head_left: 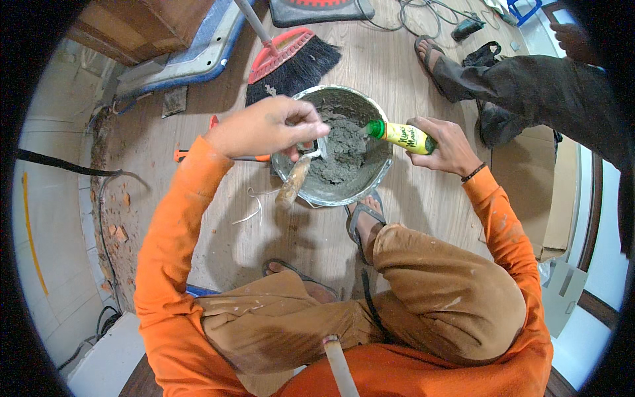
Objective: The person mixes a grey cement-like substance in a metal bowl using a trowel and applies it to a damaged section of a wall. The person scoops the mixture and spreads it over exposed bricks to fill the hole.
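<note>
A bucket [387, 165] of wet grey mortar [344, 149] stands on the floor in front of me. My right hand [446, 145] is wrapped round a small yellow bottle [407, 137] with a green top. The bottle lies nearly sideways over the bucket's right rim, its green end toward the mortar. Above the bucket's left side is my left hand [281, 126], fingers curled and pinched; whatever they may hold is hidden. Just below it a trowel with a worn wooden handle [293, 182] rests in the bucket, its handle sticking out over the near left rim.
A broom [291, 63] with black bristles lies beyond the bucket. An orange-handled tool [180, 155] is partly behind my left arm. Another person's leg [529, 89] reaches in from the right, near cardboard [522, 185]. Cables [423, 16] and a power tool [467, 29] lie far right.
</note>
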The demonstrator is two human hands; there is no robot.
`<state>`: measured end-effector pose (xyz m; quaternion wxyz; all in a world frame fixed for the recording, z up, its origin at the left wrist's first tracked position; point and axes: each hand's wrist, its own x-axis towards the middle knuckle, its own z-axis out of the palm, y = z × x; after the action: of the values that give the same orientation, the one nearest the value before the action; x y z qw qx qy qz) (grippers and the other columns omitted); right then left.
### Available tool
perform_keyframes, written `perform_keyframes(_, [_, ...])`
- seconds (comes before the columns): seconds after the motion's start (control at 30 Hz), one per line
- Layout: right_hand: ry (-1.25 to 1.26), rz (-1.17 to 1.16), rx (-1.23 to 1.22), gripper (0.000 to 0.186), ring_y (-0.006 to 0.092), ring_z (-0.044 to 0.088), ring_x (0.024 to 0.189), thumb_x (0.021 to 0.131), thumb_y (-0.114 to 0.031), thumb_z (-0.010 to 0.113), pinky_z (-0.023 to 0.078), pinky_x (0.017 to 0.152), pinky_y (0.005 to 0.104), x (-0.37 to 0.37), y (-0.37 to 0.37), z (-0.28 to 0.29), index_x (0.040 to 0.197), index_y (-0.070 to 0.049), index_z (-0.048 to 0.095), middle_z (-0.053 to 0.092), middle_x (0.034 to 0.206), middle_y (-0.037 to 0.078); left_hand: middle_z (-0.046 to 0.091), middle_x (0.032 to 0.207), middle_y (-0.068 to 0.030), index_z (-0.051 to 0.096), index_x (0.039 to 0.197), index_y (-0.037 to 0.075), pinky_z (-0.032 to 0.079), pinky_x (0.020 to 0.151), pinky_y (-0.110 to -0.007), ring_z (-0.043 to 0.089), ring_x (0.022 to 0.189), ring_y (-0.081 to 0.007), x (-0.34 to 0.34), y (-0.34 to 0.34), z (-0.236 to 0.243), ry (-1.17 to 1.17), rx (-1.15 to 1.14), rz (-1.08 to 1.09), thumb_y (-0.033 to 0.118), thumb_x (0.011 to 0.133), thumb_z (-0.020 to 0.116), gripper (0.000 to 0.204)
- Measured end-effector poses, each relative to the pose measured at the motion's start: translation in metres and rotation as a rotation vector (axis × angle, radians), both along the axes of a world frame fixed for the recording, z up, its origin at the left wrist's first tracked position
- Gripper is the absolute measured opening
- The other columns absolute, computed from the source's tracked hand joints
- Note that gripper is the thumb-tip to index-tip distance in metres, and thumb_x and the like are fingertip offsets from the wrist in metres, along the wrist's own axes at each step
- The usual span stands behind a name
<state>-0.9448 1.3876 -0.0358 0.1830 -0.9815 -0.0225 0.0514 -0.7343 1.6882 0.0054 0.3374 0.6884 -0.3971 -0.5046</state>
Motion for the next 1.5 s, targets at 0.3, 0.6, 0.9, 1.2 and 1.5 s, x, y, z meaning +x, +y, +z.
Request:
perform_keyframes(0.3, [0.033,0.027,-0.051,0.060,0.0365,0.066,0.088,0.067,-0.034,0.075,0.053,0.076,0.0450,0.000,-0.001,0.002,0.119,-0.009,0.060,0.068,0.100,0.017,0.063,0.083,0.0028,0.066,0.107,0.004,0.051,0.062,-0.024,0.061,0.069,-0.0066,0.020,0.020,-0.018,0.076,0.024,0.137,0.029,0.095,0.067,0.027])
perform_keyframes(0.6, [0.071,0.053,-0.081,0.063,0.0372,0.066,0.087,0.067,-0.035,0.078,0.053,0.074,0.0459,0.000,0.000,0.004,0.123,-0.011,0.059,0.066,0.098,0.015,0.065,0.083,0.0006,0.070,0.100,0.002,0.050,0.066,-0.024,0.059,0.072,-0.0068,0.032,0.023,-0.029,-0.022,-0.027,0.123,0.027,0.090,0.073,0.028])
perform_keyframes(0.9, [0.118,0.091,-0.111,0.066,0.0375,0.065,0.087,0.068,-0.036,0.077,0.052,0.074,0.0466,0.002,0.001,0.009,0.126,-0.014,0.058,0.065,0.097,0.016,0.068,0.087,0.0000,0.071,0.100,0.000,0.049,0.079,-0.025,0.060,0.082,-0.0072,0.046,0.028,-0.031,-0.071,-0.045,0.081,0.025,0.090,0.073,0.027])
perform_keyframes(1.2, [0.096,0.059,-0.067,0.064,0.0386,0.065,0.088,0.069,-0.036,0.078,0.052,0.076,0.0459,0.000,0.001,0.008,0.125,-0.012,0.059,0.066,0.098,0.016,0.067,0.089,0.0010,0.070,0.105,0.001,0.049,0.079,-0.025,0.059,0.083,-0.0070,0.047,0.029,-0.028,-0.074,-0.060,0.077,0.025,0.091,0.071,0.028])
perform_keyframes(1.5, [-0.326,-0.142,0.470,0.061,0.0273,0.070,0.088,0.067,-0.025,0.087,0.053,0.081,0.0367,0.006,0.040,-0.016,0.117,0.002,0.062,0.069,0.099,0.016,0.066,0.102,-0.0010,0.068,0.117,0.004,0.049,0.087,-0.024,0.061,0.096,-0.0082,-0.023,-0.039,0.027,0.080,-0.683,0.357,0.017,0.089,0.074,0.032])
